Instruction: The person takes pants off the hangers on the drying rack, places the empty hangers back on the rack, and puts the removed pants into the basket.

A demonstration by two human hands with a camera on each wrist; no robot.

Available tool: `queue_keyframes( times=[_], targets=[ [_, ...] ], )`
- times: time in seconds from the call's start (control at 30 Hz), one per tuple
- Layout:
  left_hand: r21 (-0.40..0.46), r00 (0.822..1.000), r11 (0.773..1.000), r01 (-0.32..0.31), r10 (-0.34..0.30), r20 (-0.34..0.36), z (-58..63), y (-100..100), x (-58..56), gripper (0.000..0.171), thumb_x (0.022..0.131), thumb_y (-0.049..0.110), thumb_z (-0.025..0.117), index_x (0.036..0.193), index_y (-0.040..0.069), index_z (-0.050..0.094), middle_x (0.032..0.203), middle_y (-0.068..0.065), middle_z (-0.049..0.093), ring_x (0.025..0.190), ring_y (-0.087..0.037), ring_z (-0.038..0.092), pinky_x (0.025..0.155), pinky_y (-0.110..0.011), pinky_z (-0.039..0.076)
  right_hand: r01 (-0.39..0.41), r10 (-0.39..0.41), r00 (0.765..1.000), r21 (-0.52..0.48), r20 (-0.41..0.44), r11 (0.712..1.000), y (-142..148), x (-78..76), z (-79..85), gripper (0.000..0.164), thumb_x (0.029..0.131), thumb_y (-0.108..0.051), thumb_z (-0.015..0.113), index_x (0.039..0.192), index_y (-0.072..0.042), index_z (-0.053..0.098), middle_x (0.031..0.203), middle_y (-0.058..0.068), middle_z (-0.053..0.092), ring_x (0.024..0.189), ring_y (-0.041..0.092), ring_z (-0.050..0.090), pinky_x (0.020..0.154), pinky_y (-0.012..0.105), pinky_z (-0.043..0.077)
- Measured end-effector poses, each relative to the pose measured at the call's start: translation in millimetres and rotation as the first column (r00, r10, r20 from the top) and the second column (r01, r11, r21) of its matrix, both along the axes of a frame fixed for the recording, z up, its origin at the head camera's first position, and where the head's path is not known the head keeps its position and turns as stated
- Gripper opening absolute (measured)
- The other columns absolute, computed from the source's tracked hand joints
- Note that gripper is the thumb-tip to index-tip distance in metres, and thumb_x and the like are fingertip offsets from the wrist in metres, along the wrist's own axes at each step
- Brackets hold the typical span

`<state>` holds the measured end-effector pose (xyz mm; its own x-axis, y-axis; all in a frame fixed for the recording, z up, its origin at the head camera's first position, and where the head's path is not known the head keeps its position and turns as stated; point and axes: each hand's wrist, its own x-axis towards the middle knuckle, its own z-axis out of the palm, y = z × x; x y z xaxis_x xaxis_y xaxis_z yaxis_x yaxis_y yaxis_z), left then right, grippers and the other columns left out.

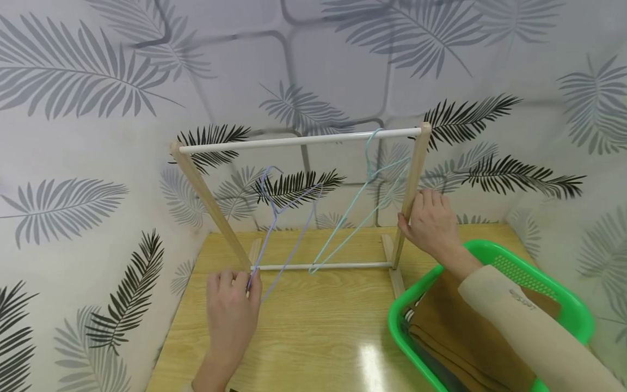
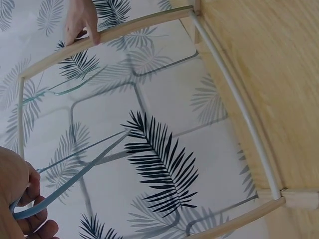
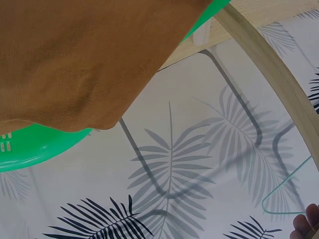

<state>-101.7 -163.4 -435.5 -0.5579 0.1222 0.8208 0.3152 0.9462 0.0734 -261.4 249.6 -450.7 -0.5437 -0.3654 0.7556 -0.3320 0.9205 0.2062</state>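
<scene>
A small rack with wooden uprights and a white top bar (image 1: pixel 294 141) stands on the table. My left hand (image 1: pixel 230 305), in front of the rack's left side, pinches a lower corner of a lilac clothes hanger (image 1: pixel 276 211). In the left wrist view the hanger (image 2: pixel 75 179) looks pale blue, with fingers curled around it. The hanger's hook is below the bar and apart from it. A mint-green hanger (image 1: pixel 369 177) hangs by its hook near the bar's right end. My right hand (image 1: pixel 433 223) grips the right upright (image 1: pixel 416 169), thumb on its near side.
A green plastic basket (image 1: pixel 575 316) with folded brown cloth (image 1: pixel 475 326) stands at the table's right, under my right forearm. Darker cloth shows beneath the brown one. Leaf-patterned walls (image 1: pixel 338 71) close in the wooden table (image 1: pixel 303 337) behind and at the sides.
</scene>
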Motion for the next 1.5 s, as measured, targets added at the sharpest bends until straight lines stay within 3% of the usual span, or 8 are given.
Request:
queue_keyframes(
  times=[0.27,0.57,0.8,1.07,1.5],
  targets=[
    [0.02,0.999,1.0,0.003,-0.002,-0.037,18.7,3.5,-8.2,0.027,0.09,0.006,0.077,0.069,0.002,0.061,0.074,-0.016,0.064,0.077,-0.036,0.055,0.071,-0.045,0.046,-0.001,0.001,1.0,-0.009,-0.004,1.0,-0.1,0.1,-0.7,0.045,0.083,-0.031,0.078,0.091,0.008,0.057,0.088,0.026,0.061,0.078,0.042,0.059,0.068,0.049,0.05],
    [0.002,1.0,1.0,0.003,-0.003,-0.005,41.4,8.6,-17.6,0.032,0.097,0.014,0.073,0.07,0.004,0.059,0.078,-0.016,0.061,0.083,-0.04,0.055,0.077,-0.047,0.046,-0.01,0.01,1.0,-0.01,-0.013,1.0,-0.3,-0.8,-1.4,0.043,0.086,-0.032,0.071,0.091,0.009,0.057,0.087,0.026,0.061,0.076,0.042,0.059,0.066,0.049,0.05],
    [0.009,0.999,1.0,0.025,-0.025,-0.032,51.8,13.9,-29.6,0.03,0.095,0.013,0.074,0.071,0.005,0.059,0.078,-0.016,0.06,0.084,-0.04,0.055,0.077,-0.048,0.046,-0.002,0.002,1.0,0.005,-0.011,1.0,-2.7,-0.8,-1.3,0.045,0.087,-0.032,0.072,0.093,0.01,0.057,0.088,0.027,0.061,0.078,0.043,0.059,0.068,0.05,0.05],
    [0.001,0.996,0.999,0.038,-0.037,-0.082,51.4,20.5,-48.4,0.029,0.094,0.012,0.075,0.07,0.005,0.06,0.077,-0.015,0.06,0.081,-0.039,0.055,0.075,-0.045,0.046,0.001,-0.001,1.0,0.0,-0.025,1.0,-3.0,0.6,-0.5,0.047,0.082,-0.029,0.079,0.093,0.01,0.056,0.087,0.027,0.06,0.076,0.044,0.058,0.067,0.05,0.049],
    [0.023,0.996,0.997,0.067,-0.066,-0.066,37.3,28.7,-64.0,0.028,0.092,0.009,0.077,0.071,0.004,0.06,0.076,-0.014,0.06,0.08,-0.036,0.054,0.075,-0.044,0.045,0.015,-0.015,1.0,-0.014,-0.002,1.0,-2.1,0.1,-2.3,0.046,0.084,-0.029,0.076,0.095,0.011,0.058,0.089,0.028,0.062,0.08,0.044,0.06,0.07,0.051,0.051]
  ],
)
